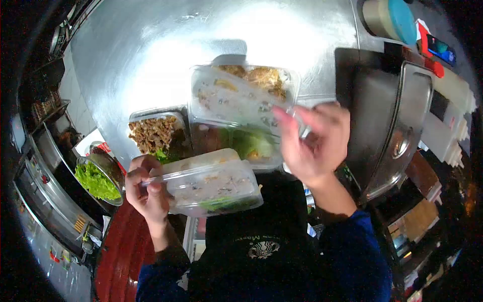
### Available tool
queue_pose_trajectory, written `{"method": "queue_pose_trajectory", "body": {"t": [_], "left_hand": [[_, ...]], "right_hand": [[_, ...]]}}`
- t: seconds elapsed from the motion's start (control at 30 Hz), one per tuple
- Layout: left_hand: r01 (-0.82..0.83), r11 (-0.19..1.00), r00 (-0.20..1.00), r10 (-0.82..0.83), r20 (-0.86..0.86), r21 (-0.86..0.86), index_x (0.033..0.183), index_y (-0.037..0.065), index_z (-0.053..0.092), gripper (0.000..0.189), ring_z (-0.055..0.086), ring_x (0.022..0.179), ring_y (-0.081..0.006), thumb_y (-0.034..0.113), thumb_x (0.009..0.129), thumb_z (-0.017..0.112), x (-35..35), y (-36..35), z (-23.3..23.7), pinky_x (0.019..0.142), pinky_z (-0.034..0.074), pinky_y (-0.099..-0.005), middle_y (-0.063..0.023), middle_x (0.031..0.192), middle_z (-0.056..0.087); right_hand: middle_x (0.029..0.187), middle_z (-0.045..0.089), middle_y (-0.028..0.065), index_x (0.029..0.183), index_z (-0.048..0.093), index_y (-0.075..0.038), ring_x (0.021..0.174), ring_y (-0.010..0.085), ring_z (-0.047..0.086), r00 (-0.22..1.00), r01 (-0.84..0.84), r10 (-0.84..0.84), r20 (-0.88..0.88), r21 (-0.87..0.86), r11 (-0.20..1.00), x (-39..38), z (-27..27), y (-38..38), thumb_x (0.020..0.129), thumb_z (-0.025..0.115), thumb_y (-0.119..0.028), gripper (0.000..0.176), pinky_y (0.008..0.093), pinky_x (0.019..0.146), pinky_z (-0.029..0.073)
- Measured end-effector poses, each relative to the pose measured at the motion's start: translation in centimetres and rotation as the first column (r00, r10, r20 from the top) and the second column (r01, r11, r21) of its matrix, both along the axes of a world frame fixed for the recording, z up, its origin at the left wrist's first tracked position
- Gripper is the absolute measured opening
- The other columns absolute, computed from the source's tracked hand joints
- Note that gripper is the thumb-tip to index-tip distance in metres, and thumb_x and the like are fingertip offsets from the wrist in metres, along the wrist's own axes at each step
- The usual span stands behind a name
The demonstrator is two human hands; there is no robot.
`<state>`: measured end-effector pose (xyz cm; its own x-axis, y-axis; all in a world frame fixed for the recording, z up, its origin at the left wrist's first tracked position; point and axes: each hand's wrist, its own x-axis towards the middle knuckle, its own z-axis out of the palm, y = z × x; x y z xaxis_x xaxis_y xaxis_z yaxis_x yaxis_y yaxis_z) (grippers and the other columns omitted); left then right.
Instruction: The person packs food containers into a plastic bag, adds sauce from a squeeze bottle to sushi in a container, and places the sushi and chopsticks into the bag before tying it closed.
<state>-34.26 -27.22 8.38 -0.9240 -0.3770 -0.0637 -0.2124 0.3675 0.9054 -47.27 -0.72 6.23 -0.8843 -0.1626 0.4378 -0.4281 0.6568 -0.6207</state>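
My left hand [146,194] grips the end of a clear plastic food box [214,186], which is tilted near my apron; something pale and something green show through its wall. The fingers of my right hand [317,141] are closed on the edge of a translucent plastic lid [231,100], somewhat blurred. That lid lies slanted over an open plastic container [297,83] with browned food [266,78] at its far side. Green leaves [251,143] show in the nearer part. Left of it stands a tray of chopped brown meat [157,133] with some lettuce.
The shiny metal counter [115,65] stretches behind the containers. A bowl of lettuce [98,181] is at the left. On the right are a steel pan lid [410,121] and, farther back, a tub with a blue lid [401,20].
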Motion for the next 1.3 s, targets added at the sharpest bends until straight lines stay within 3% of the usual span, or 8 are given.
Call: {"method": "queue_pose_trajectory", "body": {"t": [0.27,0.47,0.67,0.9,1.03,1.13,1.23,1.3], "left_hand": [[0.002,0.999,0.999,0.001,0.053,-0.047,0.089,0.007,0.043,0.049,0.054,0.081,-0.0210,0.050,0.088,0.066,-0.2,0.3,-1.8,0.069,0.044,-0.0323,-0.0163,0.093,0.057],[-0.067,0.996,0.997,0.069,0.020,-0.061,0.089,0.006,0.045,0.049,0.054,0.084,-0.0215,0.049,0.088,0.067,-2.1,1.3,-1.8,0.072,0.045,-0.0337,-0.0168,0.096,0.057],[-0.029,0.999,0.998,0.030,-0.059,0.015,0.090,0.003,0.047,0.044,0.054,0.082,-0.0196,0.043,0.091,0.067,-3.4,1.2,-1.2,0.074,0.045,-0.0322,-0.0144,0.098,0.058],[-0.089,0.995,0.996,0.088,0.026,0.052,0.092,0.000,0.049,0.029,0.054,0.085,-0.0172,0.025,0.094,0.064,-2.6,0.7,1.8,0.077,0.044,-0.0295,-0.0120,0.099,0.059],[-0.110,0.988,0.990,0.100,0.101,0.106,0.092,0.001,0.053,0.017,0.052,0.080,-0.0095,0.014,0.094,0.063,-3.1,-0.3,1.4,0.070,0.044,-0.0230,-0.0048,0.093,0.058],[-0.077,0.958,0.958,-0.006,0.288,0.275,0.093,0.002,0.056,0.014,0.049,0.064,-0.0045,0.014,0.094,0.064,-7.4,0.5,2.4,0.056,0.041,-0.0223,0.0018,0.073,0.056],[0.161,0.968,0.973,-0.188,0.133,0.193,0.091,0.003,0.057,0.017,0.049,0.055,-0.0054,0.019,0.094,0.063,-12.6,1.9,-0.4,0.049,0.039,-0.0251,0.0015,0.065,0.055],[0.259,0.966,0.965,-0.260,0.028,0.019,0.091,0.004,0.059,0.022,0.055,0.056,-0.0145,0.025,0.094,0.064,-15.3,3.1,-2.3,0.050,0.041,-0.0293,-0.0057,0.067,0.060]], "right_hand": [[0.096,0.045,0.0094,0.105,0.059,-0.006,0.067,0.0192,0.049,0.982,-0.143,0.152,0.108,-0.087,0.986,0.8,-0.2,1.2,0.067,0.087,-0.004,0.047,0.0311,0.057,0.040],[0.086,0.058,0.0112,0.091,0.068,-0.003,0.074,0.0217,0.056,0.964,0.185,-0.190,0.185,0.046,0.982,-2.4,-4.5,0.5,0.073,0.081,-0.003,0.023,0.0312,0.063,0.046],[0.090,0.060,0.0112,0.088,0.068,-0.002,0.081,0.0246,0.059,0.947,0.162,-0.171,0.272,0.057,0.985,-3.2,-6.0,-0.1,0.079,0.076,-0.008,0.014,0.0321,0.068,0.048],[0.138,0.050,0.0135,0.138,0.051,-0.019,0.128,0.0328,0.045,0.957,-0.203,0.117,0.266,0.323,0.924,-4.5,-1.9,-2.5,0.093,0.056,-0.026,0.046,0.0542,0.103,0.033],[0.145,0.044,0.0107,0.143,0.046,-0.019,0.135,0.0296,0.039,0.923,-0.343,0.212,0.322,0.435,0.833,-4.4,-2.9,-3.7,0.096,0.052,-0.027,0.048,0.0627,0.110,0.022],[0.146,0.043,0.0124,0.142,0.045,-0.015,0.133,0.0328,0.043,0.904,-0.357,0.255,0.343,0.277,0.892,-4.6,-2.0,-2.4,0.097,0.051,-0.027,0.047,0.0662,0.108,0.022],[0.133,0.052,0.0218,0.124,0.054,-0.001,0.116,0.0388,0.053,0.926,0.102,-0.068,0.371,-0.074,0.992,-0.3,-0.5,1.3,0.097,0.048,-0.017,0.031,0.0514,0.104,0.036],[0.103,0.056,0.0215,0.111,0.055,0.003,0.097,0.0391,0.054,0.905,0.122,-0.144,0.400,0.080,0.989,5.2,1.2,5.0,0.096,0.050,-0.013,0.023,0.0472,0.091,0.042]]}}
